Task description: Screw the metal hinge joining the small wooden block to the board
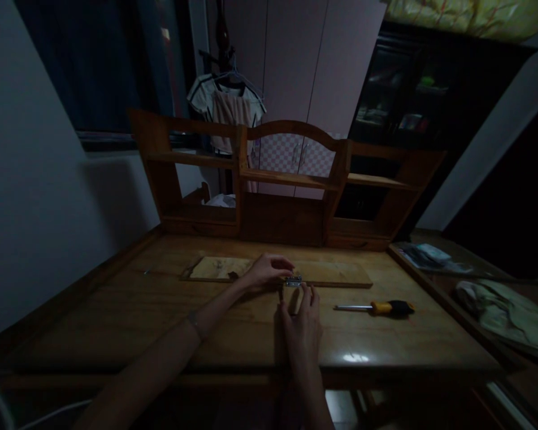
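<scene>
Silvery hinge could be shifted by uneven pressing; of left hand, grip cannot be told; right hand is half-spread.

Board partly hidden by left hand. Shiny bit at hand's nine o'clock: too small to identify. Yellow bundle, two o'clock, cut by top edge.

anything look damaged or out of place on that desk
Yes, the wooden board looks worn: its left part has dark blotches and a ragged edge to its pale surface, while the right part looks plainer. A small shiny object also lies alone on the left of the desk, too small to identify.
</scene>
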Demonstrator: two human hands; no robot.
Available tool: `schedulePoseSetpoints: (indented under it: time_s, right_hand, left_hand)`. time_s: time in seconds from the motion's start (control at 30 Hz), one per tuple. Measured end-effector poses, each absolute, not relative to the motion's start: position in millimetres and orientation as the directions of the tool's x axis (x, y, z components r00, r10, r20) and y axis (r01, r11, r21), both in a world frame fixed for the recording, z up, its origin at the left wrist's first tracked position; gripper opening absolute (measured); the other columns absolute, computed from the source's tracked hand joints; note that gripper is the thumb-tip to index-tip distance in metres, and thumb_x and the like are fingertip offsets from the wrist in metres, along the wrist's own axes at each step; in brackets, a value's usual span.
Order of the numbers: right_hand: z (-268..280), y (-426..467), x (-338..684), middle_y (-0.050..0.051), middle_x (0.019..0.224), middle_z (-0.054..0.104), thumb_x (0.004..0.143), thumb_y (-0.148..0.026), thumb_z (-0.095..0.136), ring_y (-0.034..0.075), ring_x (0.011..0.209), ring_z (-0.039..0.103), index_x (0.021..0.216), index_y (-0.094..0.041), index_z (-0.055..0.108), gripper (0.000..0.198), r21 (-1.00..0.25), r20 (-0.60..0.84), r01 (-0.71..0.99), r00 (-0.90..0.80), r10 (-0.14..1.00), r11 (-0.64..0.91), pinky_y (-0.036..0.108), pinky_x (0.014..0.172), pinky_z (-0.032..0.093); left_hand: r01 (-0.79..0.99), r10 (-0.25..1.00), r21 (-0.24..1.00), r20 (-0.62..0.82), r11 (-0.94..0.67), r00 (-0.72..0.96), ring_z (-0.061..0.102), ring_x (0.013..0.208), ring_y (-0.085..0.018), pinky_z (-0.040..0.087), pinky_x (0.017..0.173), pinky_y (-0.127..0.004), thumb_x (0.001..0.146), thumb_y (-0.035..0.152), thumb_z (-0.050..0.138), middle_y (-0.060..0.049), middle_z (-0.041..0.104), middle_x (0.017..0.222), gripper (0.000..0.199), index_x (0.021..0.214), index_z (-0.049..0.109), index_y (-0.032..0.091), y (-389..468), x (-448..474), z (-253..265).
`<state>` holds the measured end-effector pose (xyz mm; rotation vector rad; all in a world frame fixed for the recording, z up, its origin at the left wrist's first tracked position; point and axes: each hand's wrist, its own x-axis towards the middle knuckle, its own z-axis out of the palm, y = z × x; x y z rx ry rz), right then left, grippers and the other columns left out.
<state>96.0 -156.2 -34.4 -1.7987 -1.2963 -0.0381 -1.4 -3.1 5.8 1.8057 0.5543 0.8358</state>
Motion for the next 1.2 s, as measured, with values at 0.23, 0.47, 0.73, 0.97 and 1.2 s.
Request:
schedulePoseSetpoints:
  time_s: [0.23,0.47,0.73,0.97,1.2]
  right_hand:
    - [-32.6,-156.5,94.5,0.019,0.144,0.041,0.086,-0.033,0.052,0.034,0.124,0.049,0.139,-0.016,0.042,0.056,-0.625,0.438,0.772,0.469,0.767,-0.115,0.045,0.088,0.051]
    - [-29.5,-157.2,94.8,0.018,0.143,0.041,0.086,-0.033,0.053,0.033,0.127,0.047,0.137,-0.016,0.043,0.055,-0.628,0.438,0.772,0.459,0.773,-0.103,0.046,0.093,0.049]
    - [-32.8,-155.7,96.5,0.018,0.143,0.041,0.086,-0.033,0.053,0.032,0.127,0.047,0.137,-0.018,0.043,0.054,-0.644,0.459,0.762,0.455,0.763,-0.067,0.046,0.095,0.048]
    - [-31.3,-155.2,95.6,0.017,0.142,0.043,0.084,-0.031,0.054,0.030,0.126,0.049,0.133,-0.018,0.047,0.051,-0.650,0.469,0.758,0.458,0.755,-0.056,0.043,0.093,0.049]
    - [-30.9,-155.2,95.1,0.017,0.141,0.044,0.085,-0.032,0.054,0.030,0.123,0.051,0.132,-0.019,0.049,0.049,-0.662,0.479,0.749,0.465,0.745,-0.043,0.045,0.094,0.049]
  left_hand:
    - [0.052,0.776,0.951,0.216,-0.305,0.592,0.069,0.079,-0.017,0.054,0.073,-0.026,0.072,0.030,0.077,-0.007,0.074,0.089,0.028,0.093,0.073,0.012,-2.3,-9.2,-9.8]
    - [0.063,0.711,0.907,0.280,-0.415,0.646,0.069,0.081,-0.017,0.054,0.073,-0.025,0.074,0.026,0.075,-0.007,0.074,0.089,0.024,0.094,0.073,0.013,-9.2,-6.2,-8.5]
    - [0.158,0.625,0.764,0.370,-0.625,0.687,0.066,0.077,-0.014,0.051,0.071,-0.022,0.080,0.025,0.071,-0.004,0.074,0.088,0.017,0.094,0.076,0.017,-11.2,-11.2,-4.2]
    - [0.104,0.541,0.683,0.467,-0.723,0.699,0.063,0.077,-0.013,0.048,0.071,-0.022,0.084,0.022,0.067,-0.005,0.070,0.088,0.015,0.094,0.078,0.019,-9.8,-9.5,-9.5]
    - [0.094,0.527,0.688,0.454,-0.720,0.718,0.063,0.080,-0.014,0.048,0.071,-0.023,0.085,0.025,0.066,-0.005,0.067,0.089,0.017,0.098,0.078,0.022,-10.8,-9.6,-10.7]
